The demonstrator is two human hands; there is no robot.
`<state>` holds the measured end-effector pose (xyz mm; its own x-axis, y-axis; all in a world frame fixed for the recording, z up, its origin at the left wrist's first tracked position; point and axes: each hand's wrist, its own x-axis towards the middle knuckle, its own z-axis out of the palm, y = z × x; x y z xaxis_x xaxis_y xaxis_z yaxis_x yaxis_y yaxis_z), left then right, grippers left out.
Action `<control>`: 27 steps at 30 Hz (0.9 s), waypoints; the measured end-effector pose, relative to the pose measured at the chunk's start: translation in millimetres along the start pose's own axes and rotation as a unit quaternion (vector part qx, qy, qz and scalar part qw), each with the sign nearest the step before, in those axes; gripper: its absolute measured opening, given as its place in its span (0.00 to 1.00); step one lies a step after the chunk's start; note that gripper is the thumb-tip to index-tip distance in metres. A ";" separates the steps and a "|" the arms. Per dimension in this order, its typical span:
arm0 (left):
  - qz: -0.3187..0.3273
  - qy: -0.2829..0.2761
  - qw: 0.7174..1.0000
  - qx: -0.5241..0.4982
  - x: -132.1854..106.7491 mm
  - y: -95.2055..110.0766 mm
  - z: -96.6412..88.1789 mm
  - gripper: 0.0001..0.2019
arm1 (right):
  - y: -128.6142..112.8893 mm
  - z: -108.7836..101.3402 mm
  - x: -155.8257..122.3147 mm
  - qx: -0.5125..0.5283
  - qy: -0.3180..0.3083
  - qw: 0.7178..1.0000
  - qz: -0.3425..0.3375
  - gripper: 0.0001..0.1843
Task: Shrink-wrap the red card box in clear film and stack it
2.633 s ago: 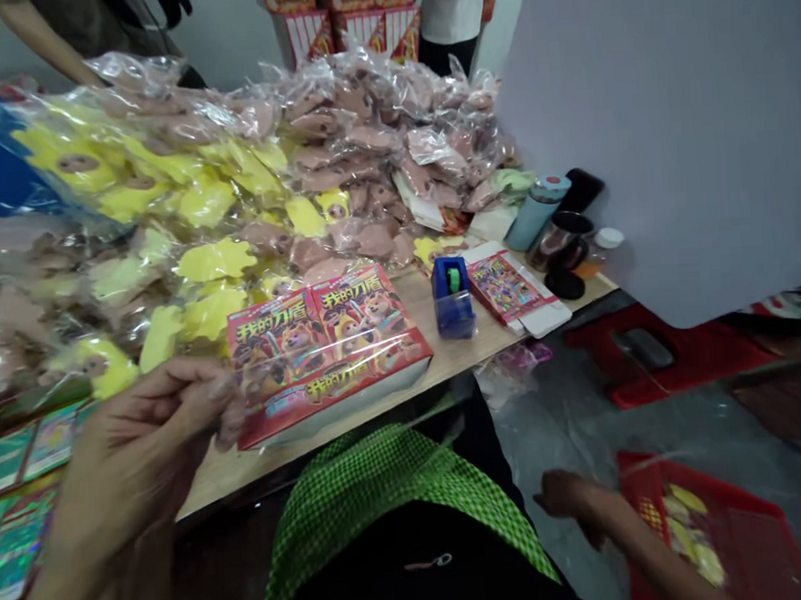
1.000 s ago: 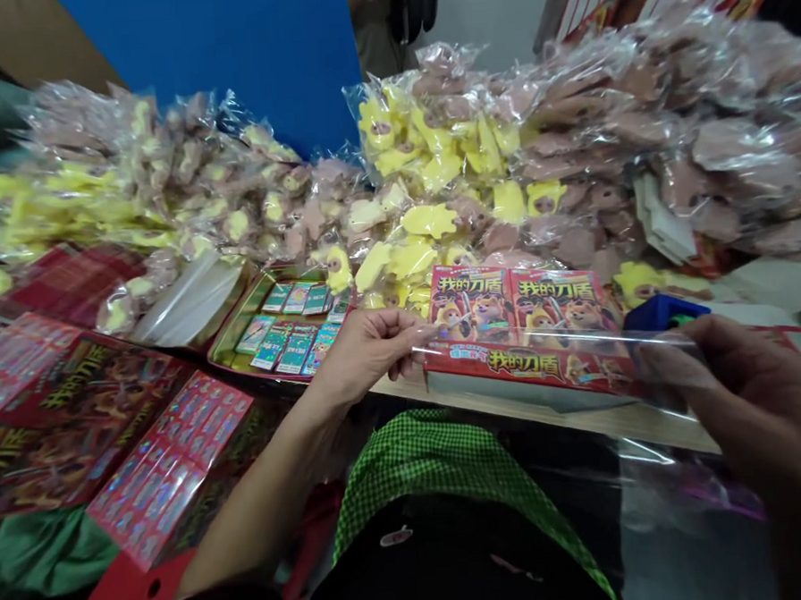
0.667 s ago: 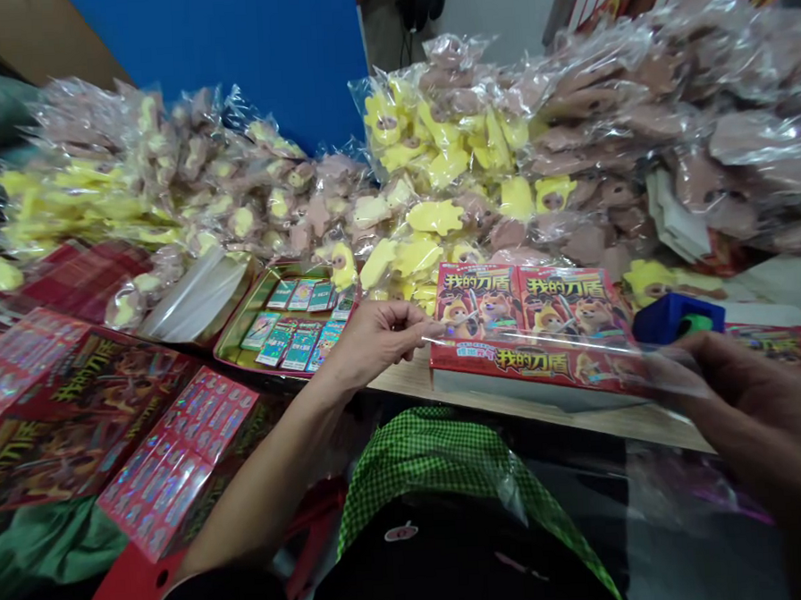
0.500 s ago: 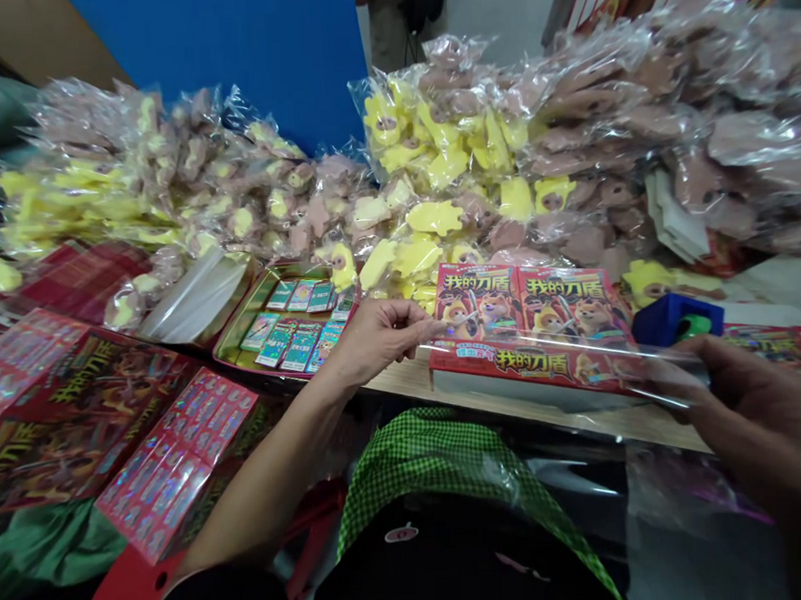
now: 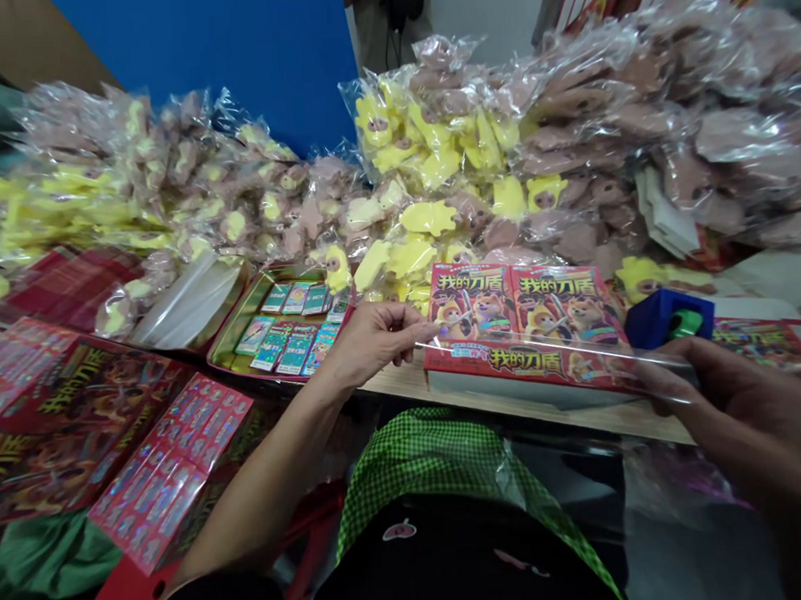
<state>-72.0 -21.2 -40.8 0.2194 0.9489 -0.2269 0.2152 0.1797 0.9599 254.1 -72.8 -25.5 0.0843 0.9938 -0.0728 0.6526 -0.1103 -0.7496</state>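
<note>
R hand point(image 5: 734, 399) up from red basket now, at box's point(image 5: 523, 329) 3 o'clock; L hand point(image 5: 379, 337) moved to its 9 o'clock; clear film point(image 5: 544, 351) now pulled taut btwn them, across box front.

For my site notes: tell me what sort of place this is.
Probably a small packing workroom for toys: heaps of bagged yellow and pink toys, a printed red box under clear plastic film, and a blue tape dispenser beside it.

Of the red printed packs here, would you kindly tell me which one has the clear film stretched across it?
The pack between the left hand and right hand; the others lie apart, to either side.
</note>
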 end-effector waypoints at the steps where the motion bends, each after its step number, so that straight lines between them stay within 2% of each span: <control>1: -0.001 0.000 1.000 -0.003 0.4 -0.3 0.1 0.18 | 1.3 0.1 0.3 0.006 -0.004 1.000 0.001 0.26; 8: -0.010 0.015 1.000 -0.009 -6.4 6.5 3.6 0.18 | 17.0 3.3 11.0 -0.001 -0.005 1.000 -0.001 0.28; 17: -0.022 0.029 0.999 -0.027 -7.5 -1.5 0.6 0.17 | 0.8 -2.0 14.8 0.097 -0.038 0.994 -0.030 0.22; 22: -0.012 0.025 0.999 -0.018 -8.1 -2.6 0.5 0.15 | -2.1 -7.1 13.1 0.100 -0.037 0.994 -0.036 0.21; 27: -0.023 0.029 0.999 -0.031 -8.0 -3.0 1.0 0.16 | 5.2 -1.0 15.2 0.095 -0.036 0.995 -0.017 0.20</control>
<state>-73.5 -29.6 -42.0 0.1549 0.9521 -0.2637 0.1640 0.2385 0.9572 259.6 -58.3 -29.9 0.0069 0.9962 -0.0868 0.4991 -0.0786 -0.8630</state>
